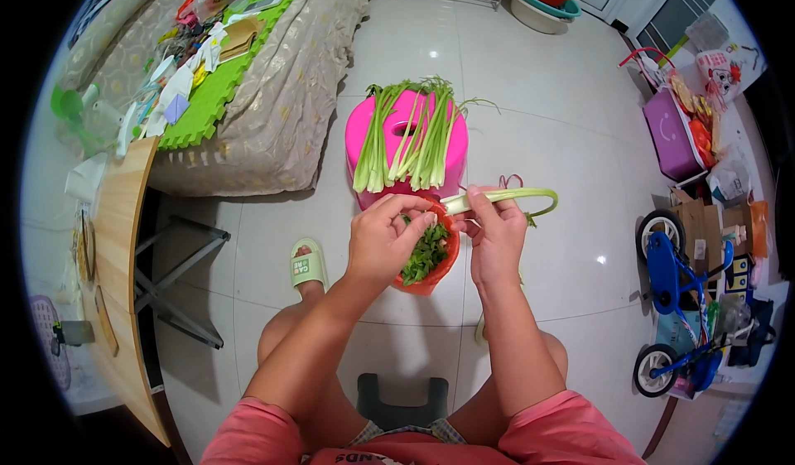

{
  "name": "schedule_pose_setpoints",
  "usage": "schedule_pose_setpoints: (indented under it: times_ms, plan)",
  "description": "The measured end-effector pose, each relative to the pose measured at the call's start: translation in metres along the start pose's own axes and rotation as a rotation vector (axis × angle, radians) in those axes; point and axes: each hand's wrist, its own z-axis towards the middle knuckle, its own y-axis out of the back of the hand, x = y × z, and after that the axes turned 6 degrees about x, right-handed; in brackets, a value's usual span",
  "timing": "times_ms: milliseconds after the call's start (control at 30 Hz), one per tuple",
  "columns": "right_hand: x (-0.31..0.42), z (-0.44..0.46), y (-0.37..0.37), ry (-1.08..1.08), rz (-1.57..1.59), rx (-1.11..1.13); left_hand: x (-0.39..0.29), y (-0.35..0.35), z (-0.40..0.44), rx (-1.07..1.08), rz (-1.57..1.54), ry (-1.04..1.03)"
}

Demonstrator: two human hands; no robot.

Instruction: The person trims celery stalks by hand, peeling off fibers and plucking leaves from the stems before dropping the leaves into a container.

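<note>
A pale green celery stalk (540, 193) bends over at its right end, and my right hand (498, 237) grips it near its pale thick end. My left hand (383, 237) is beside that end with its fingers pinched together. Whatever may be between the left fingertips is too small to make out. Under both hands is an orange-red container (451, 258) with green leaves (426, 252) in it, partly covered by my left hand. Just beyond, several celery stalks (426, 146) lie side by side on a pink stool (358, 130).
At left stand a wooden table (124, 241) with metal legs and a cloth-covered bed (281, 105) bearing a green mat (203, 117). A blue balance bike (665, 274) and a purple bin (672, 138) line the right side. Stacked basins (538, 18) stand at the back.
</note>
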Motion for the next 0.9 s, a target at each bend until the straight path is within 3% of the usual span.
schedule_pose_setpoints:
  times_ms: [133,467,533,633,767,833,900]
  plan:
    - [-0.002,0.000,0.001,-0.054,0.007,0.025,0.008,-0.006,0.001,0.022,-0.308,-0.002]
    - [-0.002,0.000,-0.003,-0.124,-0.047,0.053,0.003,-0.001,0.000,0.068,-0.419,0.056]
    - [-0.002,0.000,-0.003,-0.114,-0.044,0.060,0.010,0.003,0.003,0.228,-0.530,0.252]
    - [-0.001,0.000,-0.004,-0.075,-0.054,0.078,0.005,0.005,0.002,0.356,-0.728,0.317]
    - [-0.002,0.000,0.000,-0.070,-0.120,0.122,0.009,0.005,0.002,0.381,-0.721,0.330]
    - [-0.005,0.000,0.002,-0.063,-0.143,0.152,-0.001,0.004,0.001,0.318,-0.872,0.457]
    - [-0.008,0.000,0.004,-0.076,-0.290,0.202,0.004,0.004,0.002,0.321,-0.775,0.395]
